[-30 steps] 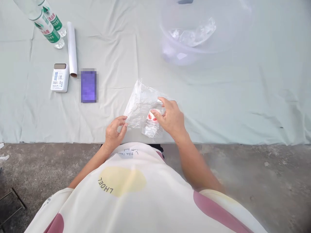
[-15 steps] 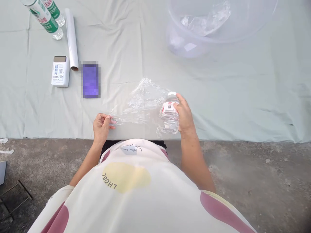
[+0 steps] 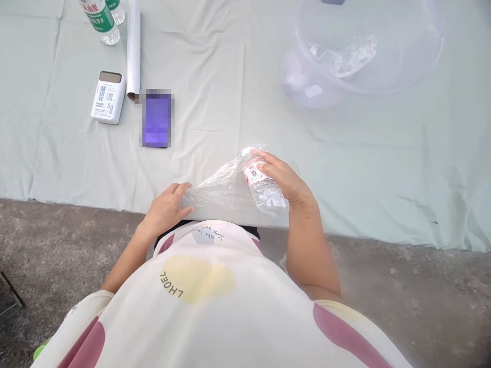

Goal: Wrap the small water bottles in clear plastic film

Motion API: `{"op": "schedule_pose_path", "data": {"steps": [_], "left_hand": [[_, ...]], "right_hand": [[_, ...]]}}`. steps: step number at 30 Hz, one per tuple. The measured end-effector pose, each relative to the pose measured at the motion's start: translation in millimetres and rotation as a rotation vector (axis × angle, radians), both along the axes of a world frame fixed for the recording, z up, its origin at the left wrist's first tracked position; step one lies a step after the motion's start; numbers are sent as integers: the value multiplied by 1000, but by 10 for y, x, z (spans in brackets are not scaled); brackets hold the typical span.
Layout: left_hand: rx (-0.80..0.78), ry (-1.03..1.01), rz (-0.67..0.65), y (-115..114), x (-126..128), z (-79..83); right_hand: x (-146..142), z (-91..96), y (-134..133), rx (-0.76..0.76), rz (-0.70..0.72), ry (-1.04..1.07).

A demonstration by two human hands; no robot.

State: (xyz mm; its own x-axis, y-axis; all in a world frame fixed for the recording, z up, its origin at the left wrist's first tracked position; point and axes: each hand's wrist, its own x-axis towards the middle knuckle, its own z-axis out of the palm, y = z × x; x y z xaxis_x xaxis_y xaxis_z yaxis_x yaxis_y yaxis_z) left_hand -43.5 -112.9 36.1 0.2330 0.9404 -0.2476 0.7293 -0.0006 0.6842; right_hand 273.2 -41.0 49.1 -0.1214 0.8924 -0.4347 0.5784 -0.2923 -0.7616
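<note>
A small clear water bottle point(image 3: 265, 193) with a white cap and a pink-and-white label leans to the left near the table's front edge. My right hand point(image 3: 286, 176) is wrapped round its upper part from the right. Clear plastic film point(image 3: 222, 179) covers part of the bottle and trails left across the cloth, gathered into a crinkled ridge. At the film's left end is my left hand point(image 3: 166, 207), with fingers and thumb apart; whether it touches the film is hard to make out.
A large translucent tub point(image 3: 368, 87) at the back right has crumpled clear plastic in it. At the left are a roll of film point(image 3: 133, 51), a white box-like container point(image 3: 108, 97), a blurred purple object point(image 3: 157, 120) and green-labelled water bottles point(image 3: 102, 20). A grey-green cloth point(image 3: 364, 168) covers the table.
My right hand has turned the bottle and tilted its cap leftward. The spread of film has shrunk toward the bottle. My left hand has gone from pinching the film to fingers apart.
</note>
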Motion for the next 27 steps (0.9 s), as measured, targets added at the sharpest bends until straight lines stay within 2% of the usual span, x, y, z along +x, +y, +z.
{"op": "schedule_pose_path", "data": {"steps": [1,3,5,6,8,9,11,14,17,21,24,25,27], "left_hand": [[35,39,-60,14,-35,94],[154,49,-88,70,-19,283],[313,-12,-87,149,130,420],[350,-68,-153,193,247,450],[281,-164,-416,281,527,422],[227,-144,-537,324,667,367],[181,1,-652,410,890,207],[267,205,-542,532,1001,-44],[300,363,-368,628,883,-195],[301,464,-255,699,678,-250],[275,481,-227,730,626,-251],[262,472,-224,742,624,-251],[228,433,-219,770,626,-251]], "right_hand": [[-18,-14,23,-4,-2,-2],[-58,-10,62,-23,14,-3],[-106,23,96,-41,45,-8],[-132,42,113,-41,58,-10],[-183,76,144,-25,71,-14],[-203,89,158,-17,74,-17],[-219,108,178,-11,82,-25],[-149,113,188,9,68,-82],[42,88,189,44,7,-148],[368,71,188,52,-157,-249],[535,171,149,145,-310,-394],[555,233,123,182,-338,-384],[525,386,58,239,-330,-218]]}}
